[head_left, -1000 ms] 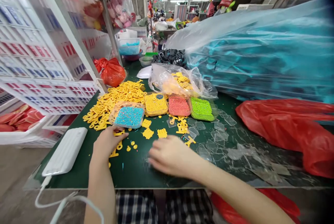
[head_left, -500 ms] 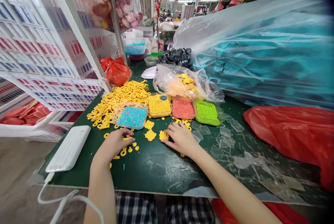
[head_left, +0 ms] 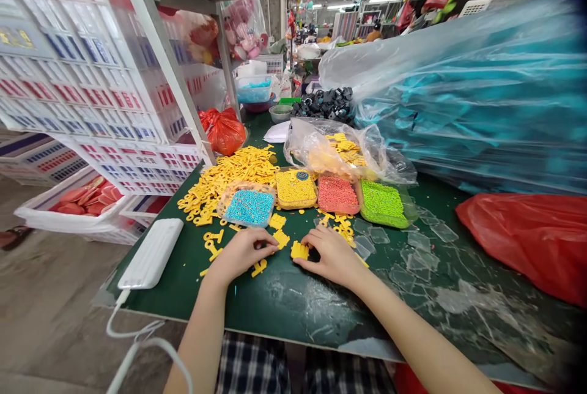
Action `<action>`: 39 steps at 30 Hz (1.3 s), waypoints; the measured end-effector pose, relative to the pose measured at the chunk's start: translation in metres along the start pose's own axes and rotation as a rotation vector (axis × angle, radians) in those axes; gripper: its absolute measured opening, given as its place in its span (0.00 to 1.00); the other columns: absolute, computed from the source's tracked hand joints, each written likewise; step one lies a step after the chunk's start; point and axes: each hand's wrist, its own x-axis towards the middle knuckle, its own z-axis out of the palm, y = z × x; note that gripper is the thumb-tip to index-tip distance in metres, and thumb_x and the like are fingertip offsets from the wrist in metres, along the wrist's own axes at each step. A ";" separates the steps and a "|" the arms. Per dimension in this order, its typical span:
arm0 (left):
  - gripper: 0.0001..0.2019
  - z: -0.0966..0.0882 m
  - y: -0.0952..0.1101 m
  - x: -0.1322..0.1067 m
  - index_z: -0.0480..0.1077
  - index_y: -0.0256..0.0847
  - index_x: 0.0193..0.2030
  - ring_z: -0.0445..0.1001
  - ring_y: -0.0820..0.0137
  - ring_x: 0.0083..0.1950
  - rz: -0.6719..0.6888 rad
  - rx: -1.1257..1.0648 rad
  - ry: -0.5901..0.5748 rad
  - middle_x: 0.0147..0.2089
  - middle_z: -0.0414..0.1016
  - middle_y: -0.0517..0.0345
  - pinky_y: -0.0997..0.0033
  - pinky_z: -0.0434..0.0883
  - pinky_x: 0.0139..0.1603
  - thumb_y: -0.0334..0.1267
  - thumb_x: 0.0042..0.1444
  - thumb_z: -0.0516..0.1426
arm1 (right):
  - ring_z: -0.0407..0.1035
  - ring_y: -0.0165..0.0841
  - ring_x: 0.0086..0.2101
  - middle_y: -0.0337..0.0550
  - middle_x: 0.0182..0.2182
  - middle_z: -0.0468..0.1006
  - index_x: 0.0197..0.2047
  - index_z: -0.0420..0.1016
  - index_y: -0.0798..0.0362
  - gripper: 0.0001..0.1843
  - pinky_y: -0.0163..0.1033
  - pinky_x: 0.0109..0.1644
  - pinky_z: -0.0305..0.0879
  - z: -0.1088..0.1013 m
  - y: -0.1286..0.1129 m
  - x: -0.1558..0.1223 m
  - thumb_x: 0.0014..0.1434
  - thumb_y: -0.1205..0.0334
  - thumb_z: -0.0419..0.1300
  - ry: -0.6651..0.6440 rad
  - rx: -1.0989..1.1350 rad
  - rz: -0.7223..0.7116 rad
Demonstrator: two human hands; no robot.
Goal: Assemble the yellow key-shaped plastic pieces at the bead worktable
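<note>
My left hand (head_left: pixel 241 253) rests on the green table (head_left: pixel 284 302), fingers curled over small yellow plastic pieces (head_left: pixel 259 267); what it grips is hidden. My right hand (head_left: pixel 332 254) lies beside it, fingertips touching a yellow square piece (head_left: pixel 299 251). Just beyond the hands stand trays of blue beads (head_left: pixel 250 207), yellow beads (head_left: pixel 296 189), pink beads (head_left: pixel 338 194) and green beads (head_left: pixel 383 202). A heap of yellow pieces (head_left: pixel 229 177) spreads to the left of the trays.
A white power bank (head_left: pixel 152 253) with a cable lies at the table's left edge. Clear plastic squares (head_left: pixel 413 247) scatter on the right. A red bag (head_left: pixel 532 241), a big blue-filled plastic bag (head_left: pixel 468 94) and a clear bag of yellow parts (head_left: pixel 339 152) bound the right and back. Crates (head_left: pixel 92 94) stand left.
My right hand came forward from the near table edge to the yellow square piece. My left hand shifted right toward it. The camera view moved left.
</note>
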 end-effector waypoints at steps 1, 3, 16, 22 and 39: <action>0.09 0.002 0.000 0.002 0.77 0.42 0.34 0.73 0.69 0.32 0.010 0.033 0.006 0.33 0.78 0.57 0.72 0.68 0.33 0.40 0.57 0.57 | 0.68 0.39 0.37 0.44 0.33 0.76 0.36 0.73 0.54 0.16 0.43 0.42 0.63 0.000 0.000 0.000 0.56 0.49 0.65 0.002 0.004 -0.004; 0.09 0.006 -0.001 0.004 0.77 0.42 0.36 0.73 0.69 0.34 0.020 0.108 0.054 0.35 0.79 0.57 0.72 0.68 0.35 0.39 0.60 0.55 | 0.68 0.39 0.38 0.44 0.33 0.76 0.37 0.72 0.54 0.16 0.43 0.42 0.63 0.001 0.000 0.000 0.55 0.50 0.66 0.003 0.015 -0.007; 0.12 0.011 0.010 -0.001 0.78 0.42 0.38 0.71 0.70 0.28 0.244 0.218 0.186 0.26 0.76 0.59 0.70 0.67 0.36 0.42 0.63 0.53 | 0.68 0.40 0.42 0.47 0.39 0.76 0.42 0.72 0.53 0.10 0.46 0.47 0.64 -0.006 -0.005 0.001 0.62 0.56 0.60 0.041 0.061 -0.065; 0.14 0.015 0.006 0.000 0.77 0.42 0.39 0.70 0.71 0.28 0.276 0.187 0.232 0.27 0.76 0.59 0.70 0.67 0.36 0.43 0.65 0.52 | 0.67 0.43 0.53 0.52 0.51 0.77 0.54 0.72 0.57 0.22 0.51 0.57 0.62 0.004 -0.067 -0.025 0.65 0.50 0.53 -0.080 0.023 -0.506; 0.14 0.011 -0.007 0.001 0.77 0.41 0.39 0.70 0.71 0.27 0.213 0.092 0.515 0.27 0.77 0.58 0.70 0.70 0.36 0.44 0.64 0.52 | 0.45 0.38 0.68 0.54 0.68 0.53 0.70 0.50 0.62 0.35 0.48 0.71 0.47 0.045 -0.104 -0.039 0.67 0.51 0.51 -0.312 0.157 -0.451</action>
